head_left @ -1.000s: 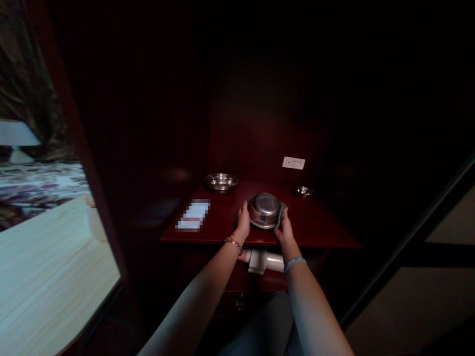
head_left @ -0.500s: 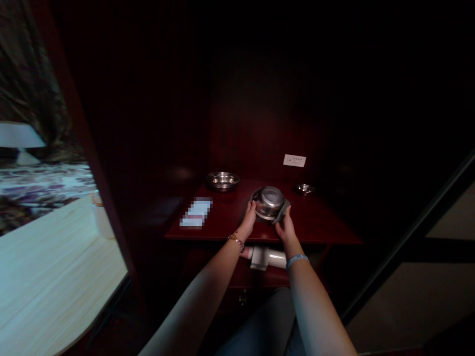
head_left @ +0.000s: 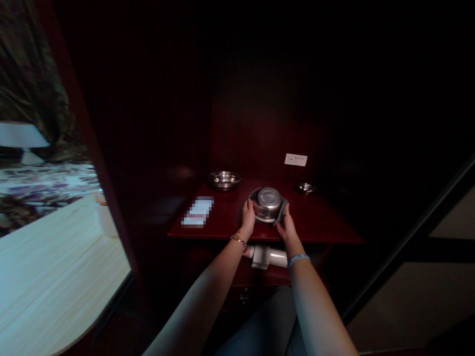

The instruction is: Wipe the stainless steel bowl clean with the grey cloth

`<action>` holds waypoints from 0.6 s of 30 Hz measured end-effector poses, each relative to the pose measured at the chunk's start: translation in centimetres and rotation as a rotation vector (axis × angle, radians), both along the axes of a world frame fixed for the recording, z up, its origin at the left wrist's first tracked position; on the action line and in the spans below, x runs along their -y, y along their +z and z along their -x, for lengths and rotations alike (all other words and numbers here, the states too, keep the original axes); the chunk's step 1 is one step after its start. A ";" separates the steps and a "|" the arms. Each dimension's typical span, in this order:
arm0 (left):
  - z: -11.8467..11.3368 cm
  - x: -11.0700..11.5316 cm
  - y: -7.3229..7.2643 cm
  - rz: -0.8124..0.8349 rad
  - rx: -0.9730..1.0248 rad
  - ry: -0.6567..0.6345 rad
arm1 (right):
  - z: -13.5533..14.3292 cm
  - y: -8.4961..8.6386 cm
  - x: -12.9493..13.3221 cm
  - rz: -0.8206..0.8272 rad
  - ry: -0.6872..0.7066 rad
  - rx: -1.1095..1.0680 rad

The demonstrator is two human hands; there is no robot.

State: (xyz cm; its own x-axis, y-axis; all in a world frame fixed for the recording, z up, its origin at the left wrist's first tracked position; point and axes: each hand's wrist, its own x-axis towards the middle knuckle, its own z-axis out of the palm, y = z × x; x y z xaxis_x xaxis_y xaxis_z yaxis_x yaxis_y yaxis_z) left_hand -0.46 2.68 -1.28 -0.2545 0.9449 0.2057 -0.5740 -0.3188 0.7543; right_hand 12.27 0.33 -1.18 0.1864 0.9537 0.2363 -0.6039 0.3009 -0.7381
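Between my two hands is a shiny metal bowl, turned with its base up and toward me. My left hand grips the rim at its left side, fingers partly hidden behind the bowl. On the opposite side my right hand presses a dark grey cloth against the bowl's wall. Both hands are just above the front part of the dark red shelf. Farther back on that shelf stand a wide metal bowl at the left and a small metal bowl at the right.
A blurred pale card or sheet lies on the shelf's left. Below, a white cylindrical object rests on a lower shelf. A white socket is on the back wall. Left of the cabinet side stands a pale wooden table with a white container.
The bowl has tilted and shifted slightly left in my hands, with its base showing more. Both hands keep their grip; the whole view has moved a little.
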 end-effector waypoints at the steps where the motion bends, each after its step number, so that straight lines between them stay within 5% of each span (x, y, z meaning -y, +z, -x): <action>1: 0.0 0.1 0.1 0.009 -0.029 0.029 | 0.0 0.0 0.0 0.001 0.012 0.001; 18: 0.2 1.1 1.3 0.040 -0.229 0.152 | -0.3 0.0 0.0 0.043 0.010 0.026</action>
State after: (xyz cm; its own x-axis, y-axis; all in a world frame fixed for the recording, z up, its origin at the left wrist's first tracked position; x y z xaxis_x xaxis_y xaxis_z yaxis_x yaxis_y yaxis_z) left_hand -0.65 1.55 0.02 -0.3452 0.9081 0.2372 -0.3351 -0.3553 0.8726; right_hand 12.55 0.38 -1.16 0.1711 0.9647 0.2000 -0.5868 0.2629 -0.7659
